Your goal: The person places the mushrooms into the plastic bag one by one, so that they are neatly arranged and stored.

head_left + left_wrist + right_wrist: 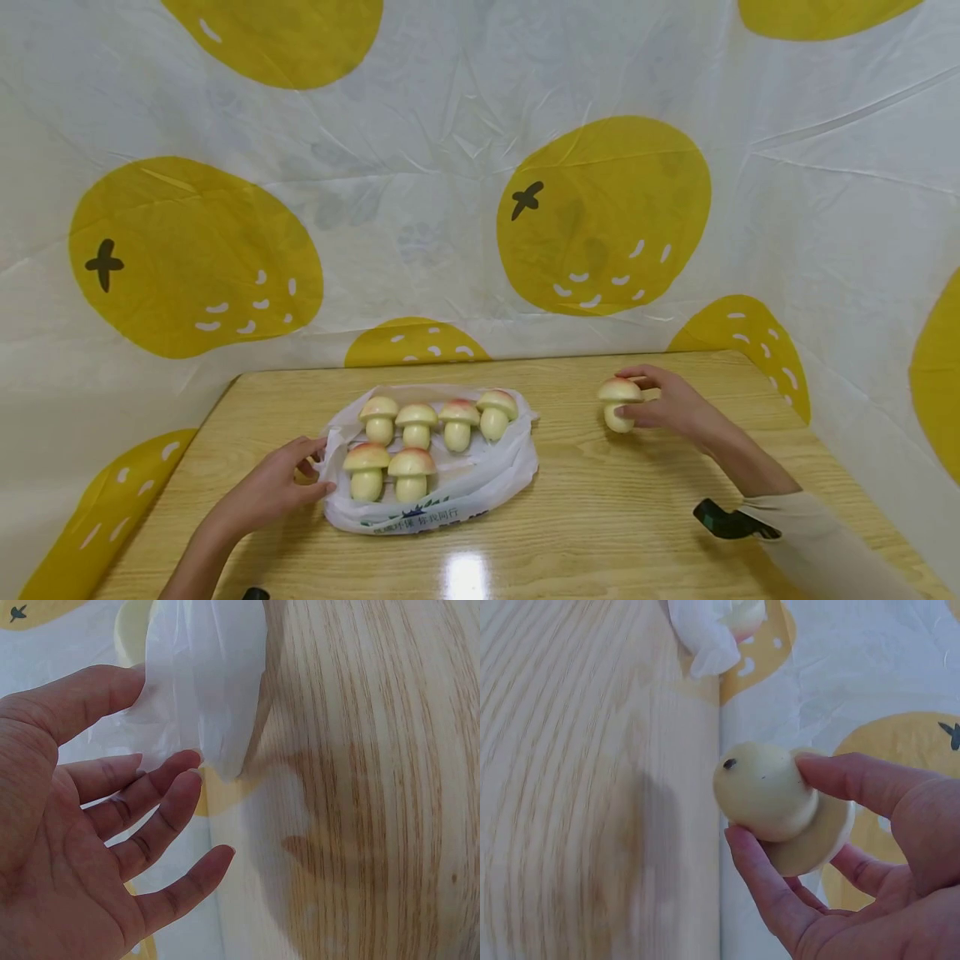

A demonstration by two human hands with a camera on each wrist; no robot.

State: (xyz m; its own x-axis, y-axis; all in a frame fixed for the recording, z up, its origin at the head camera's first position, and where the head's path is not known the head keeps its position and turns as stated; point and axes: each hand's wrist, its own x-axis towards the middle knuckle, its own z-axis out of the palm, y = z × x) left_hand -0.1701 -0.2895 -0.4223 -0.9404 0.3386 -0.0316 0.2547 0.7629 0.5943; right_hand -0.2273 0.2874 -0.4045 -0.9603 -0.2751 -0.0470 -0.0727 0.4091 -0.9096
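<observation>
At the right side of the table my right hand (667, 408) holds a toy mushroom (619, 392) with a pale stem and a reddish-tinged cap. The right wrist view shows thumb and fingers gripping this mushroom (761, 791) around its stem, a dark spot on the stem's end. Several similar mushrooms (416, 423) stand in two rows in a white plastic bag (487, 492), which lies spread with its rim rolled. At the bag's left side is my left hand (273, 487), its spread, slightly bent fingers touching the edge. In the left wrist view its palm (75, 862) holds nothing.
A wooden table (585, 533) bears the bag. Behind it and along both sides hangs a white cloth (420, 242) printed with large yellow fruit. A dark strap (731, 521) crosses the right wrist near a pale sleeve (817, 542).
</observation>
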